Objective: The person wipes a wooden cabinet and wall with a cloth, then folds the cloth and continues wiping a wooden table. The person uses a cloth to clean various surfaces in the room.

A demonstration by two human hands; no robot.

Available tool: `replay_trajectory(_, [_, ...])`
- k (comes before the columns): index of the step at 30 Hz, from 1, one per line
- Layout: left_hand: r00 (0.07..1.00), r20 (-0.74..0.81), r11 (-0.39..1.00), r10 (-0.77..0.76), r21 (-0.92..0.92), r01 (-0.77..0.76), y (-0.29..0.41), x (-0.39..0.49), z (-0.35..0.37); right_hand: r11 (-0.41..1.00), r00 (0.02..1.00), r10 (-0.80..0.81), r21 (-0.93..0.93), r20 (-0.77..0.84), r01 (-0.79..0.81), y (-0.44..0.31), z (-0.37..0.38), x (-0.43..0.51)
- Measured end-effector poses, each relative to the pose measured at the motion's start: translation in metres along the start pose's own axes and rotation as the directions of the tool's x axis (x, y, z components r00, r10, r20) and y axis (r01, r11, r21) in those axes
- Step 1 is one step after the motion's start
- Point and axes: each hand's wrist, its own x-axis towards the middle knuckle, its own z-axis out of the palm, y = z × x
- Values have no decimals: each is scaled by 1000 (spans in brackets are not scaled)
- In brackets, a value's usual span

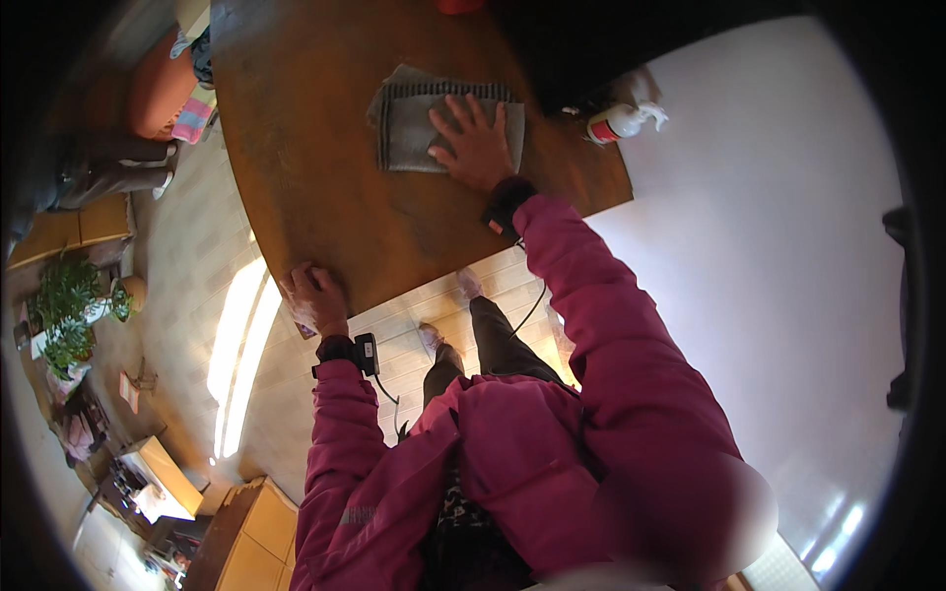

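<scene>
My right hand (477, 144) lies flat with spread fingers on a folded grey cloth (414, 137), which has a dark ribbed band along its far edge. The cloth rests on a brown wooden tabletop (325, 185). At the table's near left corner, my left hand (318, 295) rests with bent fingers; something pale shows by its outer side, too unclear to name. A white spray bottle (621, 124) with a red label is near the table's right edge, beyond my right hand.
A black object (591, 44) stands along the table's far right. A person's legs (126, 173) show at the far left, near an orange seat (157, 92). Potted plants (70, 310) and wooden cabinets (255, 528) are on the left side. A white wall (768, 221) is on the right.
</scene>
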Motion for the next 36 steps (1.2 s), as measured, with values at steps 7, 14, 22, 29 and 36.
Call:
replay_trajectory(7, [1000,10,1000,26,-15,-26,3,2,-3,991,991,-94,101,97,84,-35,-32,-83])
replay_trajectory(14, [999,-4,999,43,-29,-43,3,0,-3,1000,998,21,20,66,-22,18,-50,-117])
replay_trajectory(22, [999,8,998,36,-46,-36,-1,-1,3,991,992,112,-78,56,-108,110,-71,-161])
replay_trajectory(29, [999,36,1000,11,12,-12,-4,-1,3,968,976,218,-128,6,-216,106,-62,-168])
replay_trajectory(36, [1000,8,1000,-13,16,13,1,-1,-2,943,952,273,-233,140,-236,0,-45,-151])
